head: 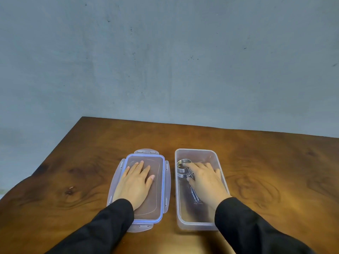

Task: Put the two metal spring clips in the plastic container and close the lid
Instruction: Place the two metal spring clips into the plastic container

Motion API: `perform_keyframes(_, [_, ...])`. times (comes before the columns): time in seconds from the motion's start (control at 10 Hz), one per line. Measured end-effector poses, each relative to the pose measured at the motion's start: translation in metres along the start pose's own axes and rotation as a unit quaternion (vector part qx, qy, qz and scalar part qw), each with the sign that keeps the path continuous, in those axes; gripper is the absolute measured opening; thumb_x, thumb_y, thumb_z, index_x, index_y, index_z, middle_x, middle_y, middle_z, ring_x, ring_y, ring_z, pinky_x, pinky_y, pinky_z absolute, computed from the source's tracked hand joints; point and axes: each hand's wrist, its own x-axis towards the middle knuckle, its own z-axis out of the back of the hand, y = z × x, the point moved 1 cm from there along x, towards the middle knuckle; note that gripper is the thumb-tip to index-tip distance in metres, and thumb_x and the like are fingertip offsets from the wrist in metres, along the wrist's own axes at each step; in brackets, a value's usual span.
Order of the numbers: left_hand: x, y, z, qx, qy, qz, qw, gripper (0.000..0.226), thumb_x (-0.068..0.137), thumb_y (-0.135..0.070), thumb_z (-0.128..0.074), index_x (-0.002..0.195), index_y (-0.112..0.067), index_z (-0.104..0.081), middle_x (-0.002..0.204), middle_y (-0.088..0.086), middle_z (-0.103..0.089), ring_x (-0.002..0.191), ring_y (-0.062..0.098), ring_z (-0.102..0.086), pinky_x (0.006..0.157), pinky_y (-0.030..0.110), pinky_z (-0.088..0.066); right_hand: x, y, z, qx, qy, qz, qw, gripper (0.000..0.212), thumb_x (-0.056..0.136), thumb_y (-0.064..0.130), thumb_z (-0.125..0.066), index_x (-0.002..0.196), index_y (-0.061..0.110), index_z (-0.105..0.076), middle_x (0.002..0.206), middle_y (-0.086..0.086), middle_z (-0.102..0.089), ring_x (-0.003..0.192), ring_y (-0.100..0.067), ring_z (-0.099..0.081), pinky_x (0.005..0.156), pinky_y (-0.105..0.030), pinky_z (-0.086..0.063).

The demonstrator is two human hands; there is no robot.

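With the right hand (205,177) grasping spring clips (183,168) inside the plastic container (222,178), the left hand (136,177), at nine o'clock, rests flat and released on the lid (159,189), which goes on next.

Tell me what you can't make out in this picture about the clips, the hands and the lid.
- Clips: in the head view the right hand covers part of the metal inside the container, so whether there are one or two is unclear.
- Right hand: gripping or just resting, cannot tell.
- Lid: the left hand lies flat on it, hiding its middle; the latch detail is too small.
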Motion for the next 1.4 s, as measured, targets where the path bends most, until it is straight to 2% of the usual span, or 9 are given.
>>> perform_keyframes(0.3, [0.002,0.002,-0.004,0.001,0.001,0.001,1.0,0.059,0.1,-0.057,-0.021,0.153,-0.032,-0.029,0.164,-0.006,-0.024,0.15,0.016,-0.02,0.121,0.035,-0.007,0.0,-0.003,-0.008,0.009,0.039,-0.009,0.999,0.056,0.099,0.039,-0.056,0.151,0.038,-0.034,0.155,0.009,-0.042,0.143,-0.022,-0.032,0.115,-0.053,-0.025])
perform_keyframes(0.6, [0.003,0.003,-0.006,0.007,-0.001,0.002,1.0,0.06,0.099,-0.058,-0.021,0.153,-0.032,-0.03,0.163,-0.005,-0.025,0.15,0.016,-0.021,0.12,0.033,-0.006,0.002,-0.004,-0.013,0.005,0.048,0.002,0.999,0.06,0.1,0.039,-0.054,0.154,0.037,-0.029,0.158,0.006,-0.039,0.145,-0.023,-0.032,0.119,-0.046,-0.024])
perform_keyframes(0.9, [0.004,0.003,-0.007,0.004,0.003,0.009,1.0,0.061,0.099,-0.059,-0.021,0.153,-0.033,-0.029,0.164,-0.006,-0.024,0.15,0.016,-0.02,0.12,0.033,-0.006,0.002,-0.003,-0.012,0.005,0.047,0.002,0.999,0.066,0.098,0.044,-0.056,0.155,0.037,-0.023,0.16,0.004,-0.038,0.148,-0.024,-0.032,0.123,-0.046,-0.017])
perform_keyframes(1.0, [0.003,0.002,-0.005,-0.015,0.003,0.01,1.0,0.061,0.099,-0.059,-0.024,0.153,-0.031,-0.028,0.163,-0.006,-0.025,0.15,0.015,-0.022,0.121,0.034,-0.008,-0.001,-0.002,0.005,0.063,-0.004,0.01,0.998,0.063,0.098,0.045,-0.056,0.155,0.031,-0.031,0.156,0.003,-0.045,0.143,-0.021,-0.04,0.122,-0.041,-0.023])
perform_keyframes(1.1, [0.004,0.003,-0.002,-0.061,0.003,0.01,0.998,0.054,0.099,-0.055,-0.034,0.147,-0.029,-0.038,0.161,-0.006,-0.032,0.147,0.016,-0.028,0.122,0.036,-0.015,-0.008,-0.017,0.03,0.113,-0.121,0.009,0.986,0.046,0.098,0.039,-0.055,0.141,0.023,-0.052,0.137,0.0,-0.062,0.124,-0.022,-0.057,0.105,-0.043,-0.047])
perform_keyframes(1.2, [0.006,0.0,0.01,-0.088,-0.014,0.002,0.996,0.034,0.099,-0.048,-0.044,0.125,-0.029,-0.053,0.15,-0.004,-0.048,0.138,0.019,-0.042,0.12,0.041,-0.028,-0.018,-0.044,0.04,0.13,-0.156,-0.02,0.979,0.039,0.097,0.034,-0.058,0.133,0.018,-0.06,0.129,-0.002,-0.064,0.117,-0.026,-0.059,0.096,-0.045,-0.05])
perform_keyframes(1.3, [0.007,-0.023,0.024,-0.067,-0.029,-0.026,0.997,0.019,0.098,-0.044,-0.048,0.093,-0.028,-0.056,0.103,-0.005,-0.063,0.097,0.016,-0.06,0.092,0.034,-0.05,-0.029,-0.066,0.033,0.159,-0.111,-0.088,0.977,0.045,0.098,0.037,-0.058,0.139,0.018,-0.057,0.136,0.0,-0.06,0.123,-0.024,-0.056,0.097,-0.036,-0.046])
perform_keyframes(1.4, [0.006,-0.053,0.022,-0.091,0.036,-0.019,0.995,0.025,0.097,-0.047,-0.051,0.084,-0.026,-0.058,0.085,-0.005,-0.059,0.078,0.013,-0.058,0.074,0.028,-0.052,-0.037,-0.076,0.02,0.218,-0.077,-0.135,0.963,0.044,0.098,0.036,-0.058,0.138,0.02,-0.058,0.135,-0.001,-0.064,0.12,-0.024,-0.06,0.093,-0.033,-0.047])
